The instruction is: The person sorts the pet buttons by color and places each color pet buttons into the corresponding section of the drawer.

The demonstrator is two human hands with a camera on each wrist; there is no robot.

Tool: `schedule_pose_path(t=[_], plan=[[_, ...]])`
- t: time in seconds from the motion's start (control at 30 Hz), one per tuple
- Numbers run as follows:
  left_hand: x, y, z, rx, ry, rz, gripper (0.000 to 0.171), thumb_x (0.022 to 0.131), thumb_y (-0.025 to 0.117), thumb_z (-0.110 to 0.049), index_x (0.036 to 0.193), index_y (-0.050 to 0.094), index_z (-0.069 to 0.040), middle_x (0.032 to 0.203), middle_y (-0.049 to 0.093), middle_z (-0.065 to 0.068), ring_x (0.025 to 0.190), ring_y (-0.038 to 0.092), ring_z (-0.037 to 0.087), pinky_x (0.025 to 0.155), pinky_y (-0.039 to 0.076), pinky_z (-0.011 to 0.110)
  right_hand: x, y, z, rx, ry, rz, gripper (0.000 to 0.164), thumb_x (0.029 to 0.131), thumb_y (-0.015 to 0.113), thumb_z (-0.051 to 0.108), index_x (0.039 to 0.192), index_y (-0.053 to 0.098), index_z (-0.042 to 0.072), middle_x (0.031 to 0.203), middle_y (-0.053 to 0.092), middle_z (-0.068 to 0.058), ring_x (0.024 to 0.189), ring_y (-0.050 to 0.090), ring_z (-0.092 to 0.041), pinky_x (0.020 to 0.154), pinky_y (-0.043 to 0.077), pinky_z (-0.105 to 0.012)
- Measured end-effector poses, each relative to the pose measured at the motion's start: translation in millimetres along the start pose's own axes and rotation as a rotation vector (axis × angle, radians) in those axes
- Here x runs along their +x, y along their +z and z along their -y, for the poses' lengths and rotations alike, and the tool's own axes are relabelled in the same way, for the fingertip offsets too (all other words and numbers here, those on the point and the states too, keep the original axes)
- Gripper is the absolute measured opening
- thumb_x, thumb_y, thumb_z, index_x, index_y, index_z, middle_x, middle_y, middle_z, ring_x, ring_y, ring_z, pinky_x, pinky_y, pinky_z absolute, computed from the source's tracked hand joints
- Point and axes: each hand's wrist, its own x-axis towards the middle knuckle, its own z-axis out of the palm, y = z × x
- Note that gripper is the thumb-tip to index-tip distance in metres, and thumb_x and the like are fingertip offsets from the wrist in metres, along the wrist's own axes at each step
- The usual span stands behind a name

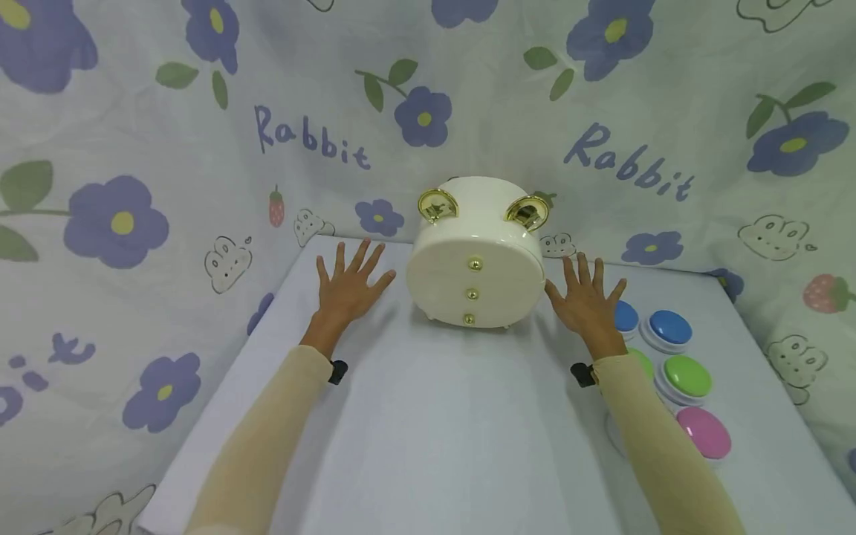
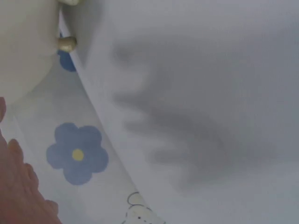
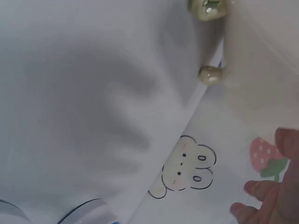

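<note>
A glossy cream-white oval box (image 1: pixel 435 290) stands at the back of the table, with three gold knobs down its front and two gold ears (image 1: pixel 438 205) on top. Left of it my left hand (image 1: pixel 349 290) is held out with fingers spread and nothing in it. My right hand (image 1: pixel 585 303) reaches out on the other side, fingers also spread, its thumb tip right at the box's edge. Both wrist views catch the box's side and small gold feet (image 2: pixel 67 44). In the right wrist view some fingertips (image 3: pixel 257 189) show at the lower right.
Several round push buttons stand at the right, among them a blue one (image 1: pixel 671 327), a green one (image 1: pixel 687 377) and a pink one (image 1: pixel 704 432). My right forearm partly covers this group. A flowered rabbit-print cloth (image 1: pixel 481 89) hangs behind the white table (image 1: pixel 468 431).
</note>
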Motion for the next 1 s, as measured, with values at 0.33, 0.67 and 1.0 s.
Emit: schedule_pose_path(t=[0.33, 0.67, 1.0], plan=[[2.8, -3.0, -1.1, -0.715, 0.101, -0.089, 0.071, 0.101, 0.038, -0.065, 0.161, 0.016, -0.035, 0.165, 0.020, -0.003, 0.151, 0.015, 0.031, 0.121, 0.009, 0.064, -33, -16, 12, 0.306, -0.026, -0.333, 0.034, 0.098, 0.054, 0.012, 0.125, 0.062, -0.008, 0.133, 0.052, -0.029, 0.122, 0.048, -0.048, 0.099, 0.043, -0.066], [-10.5, 13.5, -24.1, -1.077, 0.311, -0.130, 0.063, 0.099, 0.068, -0.027, 0.155, 0.040, -0.028, 0.158, 0.037, -0.005, 0.140, 0.042, 0.030, 0.110, 0.046, 0.047, -97, -19, 70, 0.591, -0.343, -0.701, 0.017, 0.090, 0.066, -0.004, 0.105, 0.073, 0.000, 0.090, 0.066, -0.009, 0.080, 0.059, -0.018, 0.066, 0.047, -0.019], [-24.4, 5.4, -44.2, -1.137, 0.279, -0.207, 0.055, 0.098, 0.068, -0.021, 0.150, 0.049, -0.017, 0.153, 0.046, -0.001, 0.129, 0.055, 0.029, 0.099, 0.055, 0.040, -84, 8, 116, 0.684, -0.394, -0.691, 0.012, 0.091, 0.073, 0.006, 0.104, 0.074, 0.006, 0.088, 0.065, 0.001, 0.075, 0.059, -0.013, 0.061, 0.050, -0.018]])
